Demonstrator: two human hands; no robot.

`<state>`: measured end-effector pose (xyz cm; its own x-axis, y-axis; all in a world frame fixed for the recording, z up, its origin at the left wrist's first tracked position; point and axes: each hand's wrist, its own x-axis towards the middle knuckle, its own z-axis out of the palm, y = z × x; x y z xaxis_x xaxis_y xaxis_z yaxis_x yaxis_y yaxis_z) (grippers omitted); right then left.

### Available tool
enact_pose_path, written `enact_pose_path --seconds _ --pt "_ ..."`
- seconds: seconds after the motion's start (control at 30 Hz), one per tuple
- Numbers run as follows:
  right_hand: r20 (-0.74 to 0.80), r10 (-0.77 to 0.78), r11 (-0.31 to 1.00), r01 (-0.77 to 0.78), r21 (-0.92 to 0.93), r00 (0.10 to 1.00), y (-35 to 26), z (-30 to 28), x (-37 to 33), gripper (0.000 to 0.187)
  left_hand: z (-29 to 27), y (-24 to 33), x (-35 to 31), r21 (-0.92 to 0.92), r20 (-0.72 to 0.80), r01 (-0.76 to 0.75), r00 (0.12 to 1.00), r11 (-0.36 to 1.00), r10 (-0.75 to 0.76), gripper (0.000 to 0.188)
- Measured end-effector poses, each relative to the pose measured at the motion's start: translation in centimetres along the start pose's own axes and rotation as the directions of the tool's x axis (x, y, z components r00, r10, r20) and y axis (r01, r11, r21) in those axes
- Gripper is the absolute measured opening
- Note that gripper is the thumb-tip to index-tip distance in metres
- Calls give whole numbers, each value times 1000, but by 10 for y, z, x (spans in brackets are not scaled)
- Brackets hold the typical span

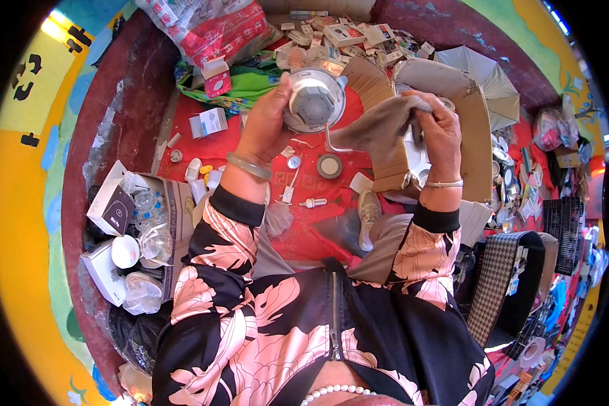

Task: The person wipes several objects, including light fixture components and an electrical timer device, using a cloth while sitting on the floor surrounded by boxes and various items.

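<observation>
My left hand (262, 128), with a pale bangle at its wrist, grips the rim of a round silver-and-white downlight (312, 101). A short white wire hangs from the lamp's lower right. My right hand (442, 135) pinches a grey-brown cloth (384, 127), which droops toward the lamp; I cannot tell whether they touch. Beneath the cloth stands an open cardboard box (472, 101) with white items inside. On the red floor cover between my feet lie a roll of tape (329, 166), a small bulb (312, 203) and a small white wired part (288, 194).
Many small boxes (348, 34) are heaped at the far side. A red-and-white sack (213, 30) stands far left. A carton of plastic-wrapped items (176, 223) sits at my left. A silver umbrella (477, 68) and a black checked bin (499, 284) are on the right.
</observation>
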<state>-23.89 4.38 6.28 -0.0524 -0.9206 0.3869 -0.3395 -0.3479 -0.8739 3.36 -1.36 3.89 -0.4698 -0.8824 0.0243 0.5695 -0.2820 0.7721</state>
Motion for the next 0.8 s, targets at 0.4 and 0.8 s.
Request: enact_pose_path --seconds 0.4,0.8 --pt "156 76 964 -33 -263 985 -4 46 2 20 28 -29 -7 504 119 -56 993 862 -5 44" --pt "195 53 999 -53 -4 979 -8 59 -7 19 9 -34 -5 512 270 37 941 858 -202 50"
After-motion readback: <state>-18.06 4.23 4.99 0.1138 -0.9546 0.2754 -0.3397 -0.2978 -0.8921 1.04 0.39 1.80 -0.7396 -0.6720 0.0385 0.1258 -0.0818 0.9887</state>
